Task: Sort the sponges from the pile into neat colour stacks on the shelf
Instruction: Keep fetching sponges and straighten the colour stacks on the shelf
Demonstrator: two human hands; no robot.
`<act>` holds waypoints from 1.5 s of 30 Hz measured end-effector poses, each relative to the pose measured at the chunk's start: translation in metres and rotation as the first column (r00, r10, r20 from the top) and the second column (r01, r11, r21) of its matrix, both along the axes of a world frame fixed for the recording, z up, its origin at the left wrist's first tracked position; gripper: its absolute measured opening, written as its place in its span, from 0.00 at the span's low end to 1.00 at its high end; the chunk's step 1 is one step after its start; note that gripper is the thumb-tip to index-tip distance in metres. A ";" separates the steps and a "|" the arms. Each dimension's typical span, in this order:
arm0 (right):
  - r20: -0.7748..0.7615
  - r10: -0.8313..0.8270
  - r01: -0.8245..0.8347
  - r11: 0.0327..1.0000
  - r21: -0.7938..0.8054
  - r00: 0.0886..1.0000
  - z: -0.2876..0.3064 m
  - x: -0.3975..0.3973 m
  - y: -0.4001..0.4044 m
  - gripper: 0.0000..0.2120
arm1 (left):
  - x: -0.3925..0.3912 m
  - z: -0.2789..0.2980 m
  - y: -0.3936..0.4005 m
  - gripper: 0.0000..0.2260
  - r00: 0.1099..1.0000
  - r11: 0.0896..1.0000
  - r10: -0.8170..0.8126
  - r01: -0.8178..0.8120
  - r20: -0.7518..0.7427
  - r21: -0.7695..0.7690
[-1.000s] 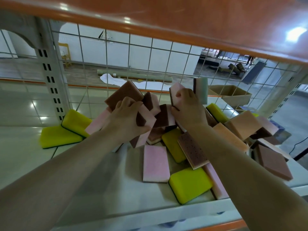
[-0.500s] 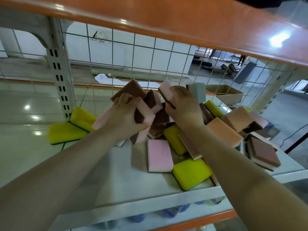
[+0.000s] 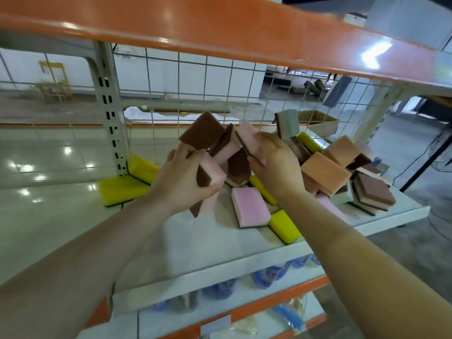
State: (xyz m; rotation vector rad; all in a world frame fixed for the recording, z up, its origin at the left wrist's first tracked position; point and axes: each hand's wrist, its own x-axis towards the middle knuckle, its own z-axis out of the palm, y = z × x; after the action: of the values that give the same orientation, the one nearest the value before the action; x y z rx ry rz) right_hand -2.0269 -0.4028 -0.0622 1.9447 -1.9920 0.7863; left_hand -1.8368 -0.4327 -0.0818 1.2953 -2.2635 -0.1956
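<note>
A: What fills the view?
B: A white shelf (image 3: 200, 243) with a wire-grid back (image 3: 220, 81) and an orange beam (image 3: 195, 28) above it. A pile of sponges (image 3: 325, 172) sits against the grid, toward the shelf's right half.

A: Anything sorted apart from it?
B: Two yellow sponges (image 3: 122, 189) lie at the foot of the slotted upright (image 3: 110, 113), left of the pile, one leaning on the other.

A: And the person's hands?
B: The left hand (image 3: 181, 182) has its fingers curled round a pink-and-brown sponge (image 3: 210, 174) at the pile's left edge, thumb underneath; a second pink sponge (image 3: 203, 206) shows below the palm, though whether it is held cannot be told. The right hand (image 3: 274, 165) grips another pink-and-brown sponge (image 3: 248, 140), tilted on edge at the top of the pile.

A: What lies nearest the front?
B: A pink sponge (image 3: 250, 209) lies flat, and just right of it a yellow sponge (image 3: 285, 226) partly hidden by the right forearm.
</note>
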 end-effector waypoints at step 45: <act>0.078 0.402 -0.409 0.902 0.137 0.913 -0.038 0.158 0.109 0.19 | 0.173 -0.021 0.157 0.37 0.915 0.907 0.398 -0.403 0.060 0.124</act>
State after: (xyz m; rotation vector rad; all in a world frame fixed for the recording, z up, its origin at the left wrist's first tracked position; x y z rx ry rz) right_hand -1.8688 -0.2940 -0.1005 2.5011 -1.7322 0.7958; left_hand -1.6642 -0.2758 -0.1030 1.8144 -1.9810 -0.1803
